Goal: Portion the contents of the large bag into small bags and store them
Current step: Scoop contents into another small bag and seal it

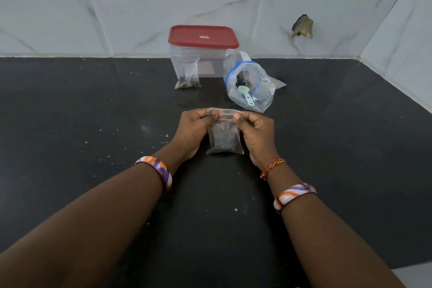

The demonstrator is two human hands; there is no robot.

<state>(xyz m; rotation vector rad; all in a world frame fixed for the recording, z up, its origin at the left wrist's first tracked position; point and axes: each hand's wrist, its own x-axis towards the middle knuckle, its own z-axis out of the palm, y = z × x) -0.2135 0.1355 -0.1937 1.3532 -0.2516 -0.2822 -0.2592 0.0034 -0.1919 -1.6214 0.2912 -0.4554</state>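
Note:
A small clear zip bag [224, 135] with dark pieces in its bottom stands upright on the black counter. My left hand [197, 128] pinches its top strip at the left end and my right hand [254, 133] pinches it at the right end. Behind it lies the large clear bag [254, 87] with a blue zip rim, its mouth open toward me, holding dark contents and a mint-green scoop [246, 97]. Another filled small bag [187, 76] leans against the clear container [210, 61], which has a red lid [203, 36].
The black counter [93, 112] carries scattered light crumbs around my hands. Grey marbled tile walls close off the back and the right side. A dark dried object [302, 26] sticks to the back wall at the right.

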